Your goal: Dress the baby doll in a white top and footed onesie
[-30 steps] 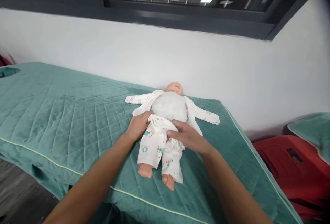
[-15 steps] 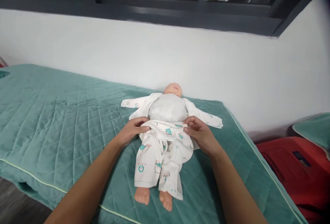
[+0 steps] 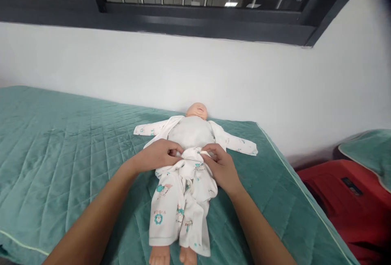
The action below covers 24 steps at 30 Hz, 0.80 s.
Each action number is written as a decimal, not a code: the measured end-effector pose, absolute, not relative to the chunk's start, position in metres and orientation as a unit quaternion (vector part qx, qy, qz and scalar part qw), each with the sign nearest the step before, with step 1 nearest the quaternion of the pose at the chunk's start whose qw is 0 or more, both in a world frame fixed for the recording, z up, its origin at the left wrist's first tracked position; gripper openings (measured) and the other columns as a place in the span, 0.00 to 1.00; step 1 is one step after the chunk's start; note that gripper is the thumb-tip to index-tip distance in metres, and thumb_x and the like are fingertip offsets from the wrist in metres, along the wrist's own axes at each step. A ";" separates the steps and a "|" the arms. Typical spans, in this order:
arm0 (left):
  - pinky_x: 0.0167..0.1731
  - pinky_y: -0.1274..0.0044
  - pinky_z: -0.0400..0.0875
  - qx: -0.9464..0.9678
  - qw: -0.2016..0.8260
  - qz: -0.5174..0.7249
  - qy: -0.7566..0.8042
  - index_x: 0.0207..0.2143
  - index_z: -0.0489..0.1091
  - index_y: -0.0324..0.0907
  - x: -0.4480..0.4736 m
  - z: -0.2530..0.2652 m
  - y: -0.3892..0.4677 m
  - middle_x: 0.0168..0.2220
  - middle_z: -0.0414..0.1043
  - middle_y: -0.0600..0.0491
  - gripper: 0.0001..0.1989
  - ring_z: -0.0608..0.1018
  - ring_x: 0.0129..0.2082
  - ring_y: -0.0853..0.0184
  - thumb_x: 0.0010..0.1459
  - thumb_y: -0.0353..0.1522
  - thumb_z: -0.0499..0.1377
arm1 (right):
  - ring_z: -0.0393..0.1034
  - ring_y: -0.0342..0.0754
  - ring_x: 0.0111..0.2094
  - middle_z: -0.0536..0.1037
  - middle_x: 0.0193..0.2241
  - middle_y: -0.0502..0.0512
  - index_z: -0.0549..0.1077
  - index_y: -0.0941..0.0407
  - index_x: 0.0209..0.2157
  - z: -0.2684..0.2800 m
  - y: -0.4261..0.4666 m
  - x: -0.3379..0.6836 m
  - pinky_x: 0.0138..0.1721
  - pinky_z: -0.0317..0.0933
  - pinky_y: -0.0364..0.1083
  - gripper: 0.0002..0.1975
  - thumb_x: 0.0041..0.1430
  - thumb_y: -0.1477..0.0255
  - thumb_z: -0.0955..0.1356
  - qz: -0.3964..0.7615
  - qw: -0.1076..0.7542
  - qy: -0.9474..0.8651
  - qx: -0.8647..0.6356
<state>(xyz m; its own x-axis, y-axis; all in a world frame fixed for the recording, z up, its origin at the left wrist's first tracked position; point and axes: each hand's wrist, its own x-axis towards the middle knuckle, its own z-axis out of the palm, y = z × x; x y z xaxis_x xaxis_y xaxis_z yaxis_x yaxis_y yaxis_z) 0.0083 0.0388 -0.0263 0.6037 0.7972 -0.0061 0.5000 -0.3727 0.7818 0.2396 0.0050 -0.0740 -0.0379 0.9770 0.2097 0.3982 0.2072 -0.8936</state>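
Note:
A baby doll [image 3: 196, 111] lies on its back on the green quilted cover, head by the wall and feet toward me. White printed pants [image 3: 166, 200] cover its legs, with the bare feet showing at the cuffs. The white printed jacket [image 3: 241, 145] lies spread open, its sleeves out to both sides and the pale grey torso [image 3: 192, 132] bare. My left hand [image 3: 157, 154] pinches the pants' waistband left of the middle. Opposite it, my right hand [image 3: 219, 165] pinches the same waistband, which is bunched between the two hands.
The green quilted cover [image 3: 76, 147] stretches far to the left. Behind it rises a white wall [image 3: 146, 69] below a dark window frame [image 3: 195, 22] with bars. A red plastic object [image 3: 342, 204] stands beyond the right edge, with green fabric [image 3: 371, 153] on top.
My hands have come closer together, gathering the waistband toward the middle. The view has shifted a little, so the doll sits lower and further left.

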 end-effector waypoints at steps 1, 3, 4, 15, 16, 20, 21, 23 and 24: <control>0.23 0.79 0.53 0.825 0.382 0.171 0.381 0.28 0.74 0.40 0.011 -0.021 0.041 0.22 0.65 0.58 0.12 0.63 0.23 0.72 0.54 0.40 0.59 | 0.70 0.49 0.35 0.76 0.37 0.52 0.73 0.53 0.36 -0.075 0.006 0.240 0.35 0.61 0.46 0.09 0.56 0.63 0.69 0.341 0.438 -0.639 -0.532; 0.24 0.79 0.54 0.846 0.376 0.162 0.341 0.24 0.72 0.40 0.016 -0.016 0.047 0.23 0.66 0.57 0.15 0.64 0.24 0.71 0.55 0.41 0.58 | 0.69 0.48 0.34 0.76 0.37 0.52 0.73 0.53 0.36 -0.077 0.008 0.242 0.35 0.61 0.46 0.10 0.56 0.62 0.69 0.364 0.439 -0.632 -0.525; 0.25 0.79 0.55 0.845 0.379 0.176 0.334 0.24 0.71 0.40 0.017 -0.017 0.051 0.24 0.67 0.57 0.15 0.65 0.25 0.71 0.55 0.42 0.58 | 0.69 0.47 0.34 0.76 0.37 0.52 0.73 0.53 0.36 -0.078 0.009 0.242 0.35 0.61 0.45 0.10 0.55 0.62 0.70 0.373 0.443 -0.624 -0.524; 0.30 0.78 0.66 0.571 0.555 0.431 0.426 0.31 0.74 0.38 0.003 -0.075 0.070 0.28 0.74 0.54 0.19 0.73 0.28 0.68 0.48 0.46 0.65 | 0.54 0.39 0.22 0.61 0.21 0.43 0.70 0.54 0.42 -0.075 0.011 0.267 0.24 0.48 0.41 0.18 0.53 0.61 0.73 0.549 0.394 -0.580 -0.455; 0.29 0.78 0.66 0.554 0.561 0.443 0.426 0.31 0.74 0.38 0.004 -0.077 0.070 0.27 0.74 0.54 0.19 0.73 0.27 0.68 0.47 0.46 0.66 | 0.54 0.39 0.23 0.62 0.22 0.43 0.70 0.54 0.41 -0.073 0.010 0.270 0.25 0.48 0.41 0.18 0.53 0.60 0.73 0.549 0.381 -0.584 -0.461; 0.28 0.78 0.66 0.533 0.569 0.454 0.431 0.31 0.74 0.38 0.005 -0.078 0.069 0.27 0.74 0.54 0.20 0.73 0.26 0.68 0.46 0.46 0.66 | 0.55 0.40 0.25 0.62 0.24 0.45 0.68 0.55 0.38 -0.067 0.007 0.277 0.25 0.49 0.41 0.18 0.51 0.59 0.74 0.528 0.350 -0.601 -0.487; 0.28 0.78 0.66 0.534 0.570 0.451 0.432 0.31 0.74 0.38 0.005 -0.078 0.069 0.27 0.74 0.54 0.20 0.73 0.26 0.68 0.46 0.46 0.66 | 0.55 0.40 0.25 0.62 0.24 0.45 0.68 0.55 0.37 -0.068 0.006 0.276 0.26 0.49 0.42 0.18 0.51 0.59 0.73 0.519 0.357 -0.604 -0.488; 0.27 0.79 0.66 0.536 0.571 0.447 0.431 0.31 0.74 0.38 0.004 -0.078 0.069 0.27 0.74 0.54 0.19 0.73 0.26 0.68 0.46 0.46 0.67 | 0.56 0.41 0.26 0.63 0.25 0.45 0.68 0.54 0.36 -0.071 0.007 0.274 0.26 0.50 0.42 0.17 0.52 0.59 0.73 0.489 0.408 -0.596 -0.489; 0.27 0.79 0.66 0.536 0.572 0.447 0.431 0.30 0.74 0.38 0.004 -0.078 0.069 0.26 0.73 0.55 0.19 0.73 0.26 0.69 0.46 0.45 0.67 | 0.56 0.41 0.26 0.63 0.26 0.46 0.68 0.54 0.36 -0.073 0.009 0.272 0.27 0.50 0.42 0.16 0.53 0.59 0.72 0.468 0.447 -0.584 -0.491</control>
